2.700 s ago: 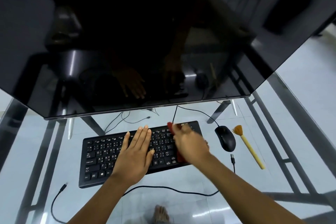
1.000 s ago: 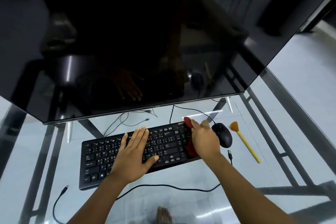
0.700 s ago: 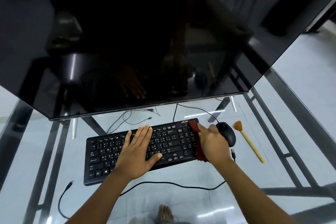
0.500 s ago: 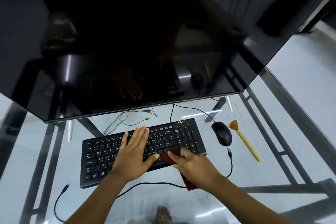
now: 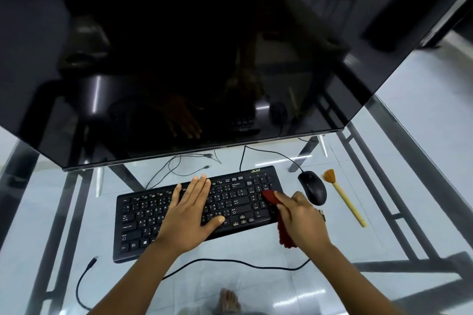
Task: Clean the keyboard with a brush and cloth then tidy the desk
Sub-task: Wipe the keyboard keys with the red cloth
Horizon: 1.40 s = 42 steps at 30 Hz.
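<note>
Left hand [image 5: 190,215] lies flat, fingers straight, on keyboard [image 5: 143,217]; right hand [image 5: 302,217] grasps red cloth [image 5: 284,234] at its right edge.

The right hand [image 5: 302,220] covers most of the red cloth [image 5: 285,236] (monitor [image 5: 179,59] cropped above).

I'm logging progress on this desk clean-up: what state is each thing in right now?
keyboard: flat on the glass desk, held down.
left hand: flat, fingers straight, pressing on the keyboard.
right hand: gripping the red cloth at the keyboard's right end.
red cloth: bunched, touching the rightmost keys.
mouse: idle beside the keyboard.
brush: lying untouched right of the mouse.
monitor: screen dark.
</note>
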Motion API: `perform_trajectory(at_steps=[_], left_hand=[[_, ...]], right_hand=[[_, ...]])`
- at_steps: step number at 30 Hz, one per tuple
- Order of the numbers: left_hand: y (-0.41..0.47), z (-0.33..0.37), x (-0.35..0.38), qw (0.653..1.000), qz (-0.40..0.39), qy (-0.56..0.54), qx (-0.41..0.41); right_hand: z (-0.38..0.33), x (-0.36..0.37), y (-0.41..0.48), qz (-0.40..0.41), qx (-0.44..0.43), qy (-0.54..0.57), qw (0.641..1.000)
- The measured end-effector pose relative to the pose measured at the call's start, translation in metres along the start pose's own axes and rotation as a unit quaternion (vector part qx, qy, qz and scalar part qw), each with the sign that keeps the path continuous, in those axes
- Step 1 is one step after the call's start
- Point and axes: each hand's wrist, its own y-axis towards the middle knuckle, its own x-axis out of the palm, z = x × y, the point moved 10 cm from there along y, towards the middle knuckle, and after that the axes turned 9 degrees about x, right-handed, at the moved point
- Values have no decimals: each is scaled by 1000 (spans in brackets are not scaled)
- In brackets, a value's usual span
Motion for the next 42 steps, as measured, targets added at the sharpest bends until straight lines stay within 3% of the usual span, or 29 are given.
perform_trajectory(at_steps=[4,9,13,18,22,26,31,36,40,42], left_hand=[[2,0,1,1000,-3,-2,2],[1,0,0,1000,-5,6,5],[1,-1,1,1000,-3,1,5],[0,1,-1,1000,-5,13,11],[0,0,-1,1000,5,1,10],[0,1,0,1000,0,8,12],[0,0,-1,1000,-5,8,10],[0,3,-3,1000,3,-10,17],[-6,-4,-16,996,-10,-93,14],[-22,-22,-31,994,22,-108,-15]], right_hand=[[-37,8,2,-39,-83,-21,996],[-19,-8,60,19,87,-6,996],[-80,16,44,-49,-57,-23,997],[-41,-8,77,10,57,-11,998],[-85,17,45,-69,-80,-6,994],[-33,-7,79,-22,52,-37,998],[-69,17,55,-109,-60,1,992],[-26,-1,89,-38,48,-22,998],[-53,21,61,-64,-27,45,997],[-44,19,57,-57,-31,63,996]])
